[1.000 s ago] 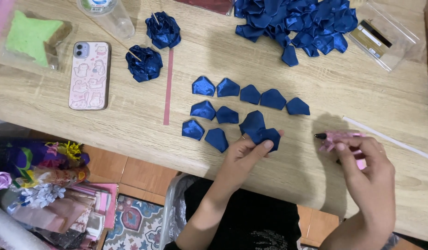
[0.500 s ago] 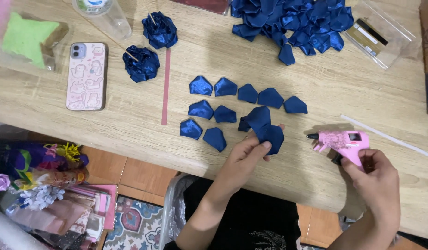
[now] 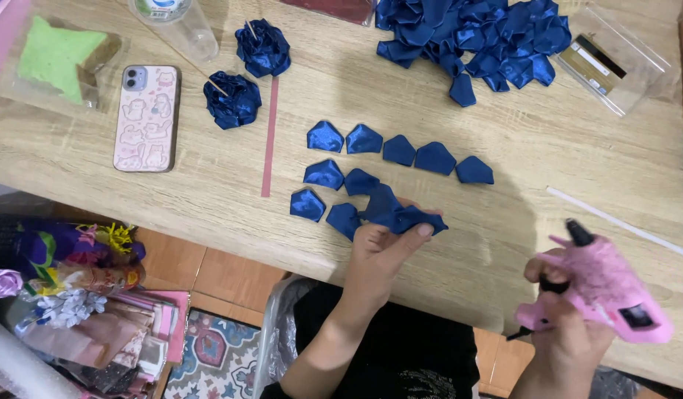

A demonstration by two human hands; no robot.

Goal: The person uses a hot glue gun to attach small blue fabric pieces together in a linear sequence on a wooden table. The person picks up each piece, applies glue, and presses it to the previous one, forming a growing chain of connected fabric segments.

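Note:
My left hand (image 3: 382, 255) pinches a folded blue satin petal (image 3: 412, 219) at the near edge of the wooden table (image 3: 172, 199). My right hand (image 3: 567, 325) grips a pink glue gun (image 3: 603, 288) with its black nozzle tilted up and to the left, well apart from the petal. Several more blue petals (image 3: 399, 149) lie in two rows just beyond my left hand. Two finished blue ribbon roses (image 3: 232, 99) on sticks rest further back on the left.
A big heap of blue petals (image 3: 482, 41) sits at the back. A phone in a pink case (image 3: 146, 118), a pink ribbon strip (image 3: 268, 137), a plastic cup (image 3: 180, 26), a white glue stick (image 3: 622, 224) and a clear box (image 3: 613, 65) lie around. Craft clutter (image 3: 76, 295) fills the floor at left.
My right hand has lifted the glue gun and drawn it nearer to me, nozzle now pointing up-left. My left hand holds the petal in nearly the same spot.

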